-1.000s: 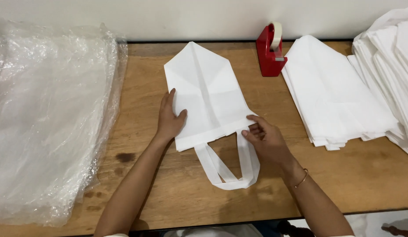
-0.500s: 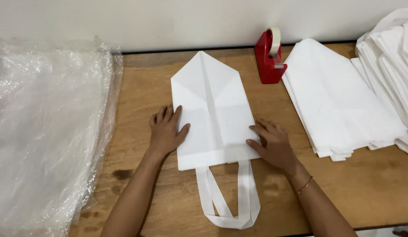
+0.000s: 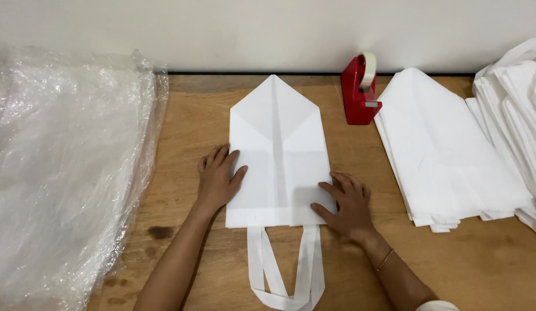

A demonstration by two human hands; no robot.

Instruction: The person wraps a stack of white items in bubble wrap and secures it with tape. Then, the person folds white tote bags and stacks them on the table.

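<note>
Hands lie flat on a folded white bag (image 3: 276, 155) in the middle of the wooden table (image 3: 193, 115). The left hand (image 3: 217, 177) is spread open, palm down, on the bag's left edge, gripping nothing. The right hand (image 3: 346, 203) is also open and flat, pressing the bag's lower right corner. The bag's top is folded to a point, and its two handles (image 3: 285, 270) trail off its lower edge toward the table's front.

Risks, as I judge them: the folds could spring open if either palm lifts, since only pressure holds them. The handles below the bag could catch a wrist and drag it askew. The red tape dispenser (image 3: 360, 92) stands just right of the bag's point, so a careless reach might knock it into the stack of folded bags (image 3: 446, 155) further right. Crumpled clear plastic (image 3: 66, 173) left of the bag could slide under it.
</note>
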